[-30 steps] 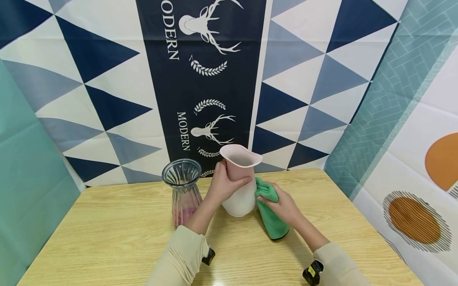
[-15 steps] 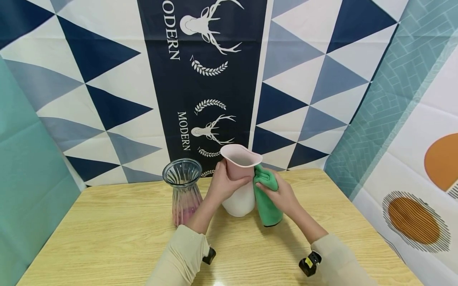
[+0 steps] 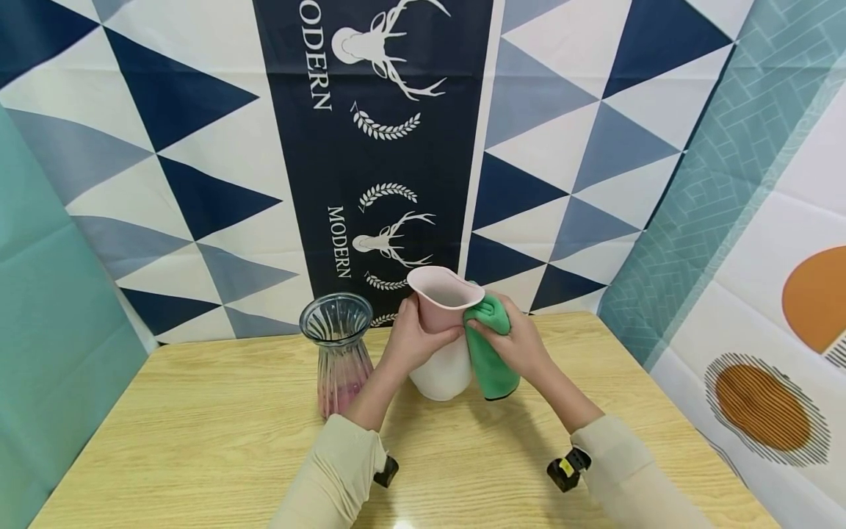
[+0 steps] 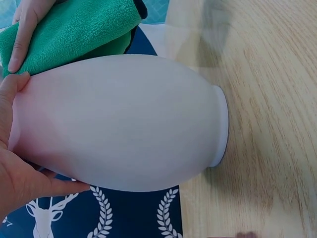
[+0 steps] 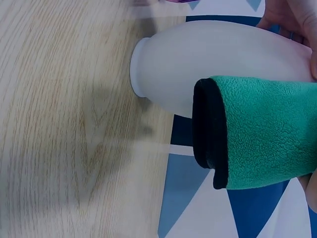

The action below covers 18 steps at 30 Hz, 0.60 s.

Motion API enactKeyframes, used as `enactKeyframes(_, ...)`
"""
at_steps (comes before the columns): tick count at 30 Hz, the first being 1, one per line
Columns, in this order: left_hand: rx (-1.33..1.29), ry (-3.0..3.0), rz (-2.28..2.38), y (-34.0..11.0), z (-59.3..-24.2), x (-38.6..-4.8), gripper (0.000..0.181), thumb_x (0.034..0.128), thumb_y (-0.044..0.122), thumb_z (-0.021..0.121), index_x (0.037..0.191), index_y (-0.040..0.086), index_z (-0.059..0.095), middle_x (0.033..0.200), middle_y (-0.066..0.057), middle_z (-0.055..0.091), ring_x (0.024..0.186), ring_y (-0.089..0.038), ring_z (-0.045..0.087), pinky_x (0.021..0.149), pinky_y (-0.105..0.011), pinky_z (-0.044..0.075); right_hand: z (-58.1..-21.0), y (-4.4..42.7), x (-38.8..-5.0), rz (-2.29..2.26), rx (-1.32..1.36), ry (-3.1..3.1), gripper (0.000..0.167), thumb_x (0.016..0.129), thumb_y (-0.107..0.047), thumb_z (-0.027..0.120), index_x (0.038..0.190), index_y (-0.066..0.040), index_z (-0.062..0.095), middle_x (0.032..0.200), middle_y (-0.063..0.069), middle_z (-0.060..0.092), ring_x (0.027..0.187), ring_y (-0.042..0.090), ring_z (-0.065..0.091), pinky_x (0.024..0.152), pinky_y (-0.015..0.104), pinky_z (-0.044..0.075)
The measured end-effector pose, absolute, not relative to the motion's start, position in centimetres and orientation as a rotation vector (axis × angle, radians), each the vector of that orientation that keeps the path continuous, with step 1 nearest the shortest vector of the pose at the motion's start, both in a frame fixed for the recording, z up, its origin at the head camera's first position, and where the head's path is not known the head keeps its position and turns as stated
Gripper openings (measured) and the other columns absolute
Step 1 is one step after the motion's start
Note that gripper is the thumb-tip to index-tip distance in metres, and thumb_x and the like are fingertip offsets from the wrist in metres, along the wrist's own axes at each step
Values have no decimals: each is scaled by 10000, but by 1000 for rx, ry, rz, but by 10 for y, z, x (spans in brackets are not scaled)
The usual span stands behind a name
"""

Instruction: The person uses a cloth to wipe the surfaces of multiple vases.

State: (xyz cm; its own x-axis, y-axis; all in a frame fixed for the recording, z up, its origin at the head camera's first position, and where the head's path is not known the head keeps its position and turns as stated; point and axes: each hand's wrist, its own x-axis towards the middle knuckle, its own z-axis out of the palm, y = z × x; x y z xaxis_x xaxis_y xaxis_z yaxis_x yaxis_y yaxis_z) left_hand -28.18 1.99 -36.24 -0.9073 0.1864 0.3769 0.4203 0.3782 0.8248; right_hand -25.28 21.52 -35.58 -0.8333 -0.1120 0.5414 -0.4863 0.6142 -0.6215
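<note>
Nearest are two beige sleeves [image 3: 330, 470] with small black devices [image 3: 565, 470] at the cuffs, and just beyond them, partly behind the left forearm, a ribbed glass vase [image 3: 335, 375] stands on the wooden table [image 3: 198, 441]. Farther in, the left hand [image 3: 416, 339] grips the pink upper part of an upright pink-and-white vase [image 3: 441, 375], while the right hand [image 3: 518, 342] clasps a folded green cloth [image 3: 492, 367] against that vase's right side, though the cloth hides some fingers. Behind everything hangs a patterned backdrop [image 3: 370, 162] with white deer heads and blue triangles.
</note>
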Motion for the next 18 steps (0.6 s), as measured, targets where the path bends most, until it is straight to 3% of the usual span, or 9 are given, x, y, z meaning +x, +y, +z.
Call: enactKeyframes(18, -561, -2416, -1542, 21, -364, -284, 850, 693, 313, 789, 1378, 47, 361, 1224, -143, 490, 1111, -259, 502, 951, -417, 455, -361, 219, -250, 1117, 475, -2490, 559, 857, -297, 678, 1350, -147, 460, 1288, 109, 573, 1133, 295, 575, 888, 486, 499)
